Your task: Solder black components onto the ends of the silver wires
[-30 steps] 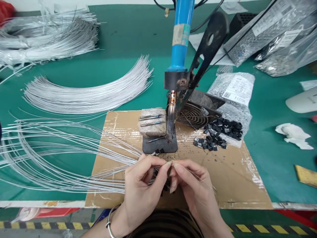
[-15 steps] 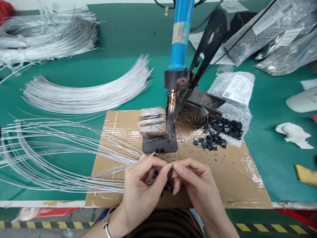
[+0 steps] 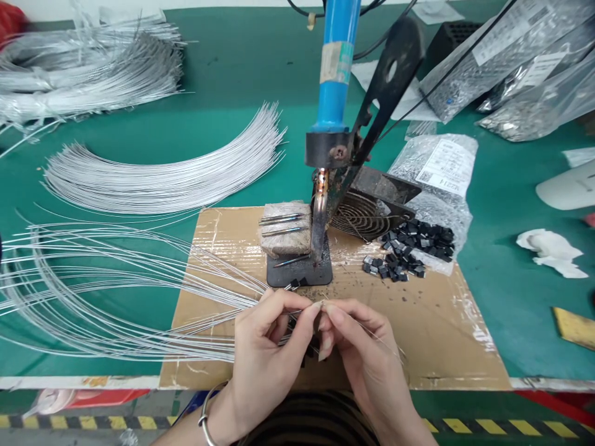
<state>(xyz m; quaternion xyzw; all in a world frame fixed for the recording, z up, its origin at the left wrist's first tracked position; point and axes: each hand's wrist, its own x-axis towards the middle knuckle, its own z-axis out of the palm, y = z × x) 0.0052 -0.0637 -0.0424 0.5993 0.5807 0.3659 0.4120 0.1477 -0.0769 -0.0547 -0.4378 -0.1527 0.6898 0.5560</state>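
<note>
Over the front of the cardboard, my left hand [image 3: 274,353] and my right hand [image 3: 365,347] meet fingertip to fingertip. Both are closed in a pinch. In my left hand is what looks like the end of a thin white wire, mostly covered by thumb and forefinger. My right hand pinches a fine, thin wire [image 3: 383,342] that trails off to its right. Loose white wires [image 3: 204,286] run from the left to beneath my left hand. Small black connector pieces [image 3: 294,284] lie behind my fingers, with others partly hidden below them. Just beyond stands a blue-handled soldering iron [image 3: 320,217], tip down.
A tip-cleaning block [image 3: 284,243] with metal tips sits by the iron, beside a black fan [image 3: 367,214]. Black connectors [image 3: 418,240] are piled at right near plastic bags [image 3: 449,164]. Wire bundles [image 3: 162,179] lie behind left on the green table; cardboard [image 3: 455,347] lies in front.
Both hands have shifted very slightly left, still pinched together. The trailing end of the fine wire has moved a little. The view has shifted slightly; nothing is let go.
</note>
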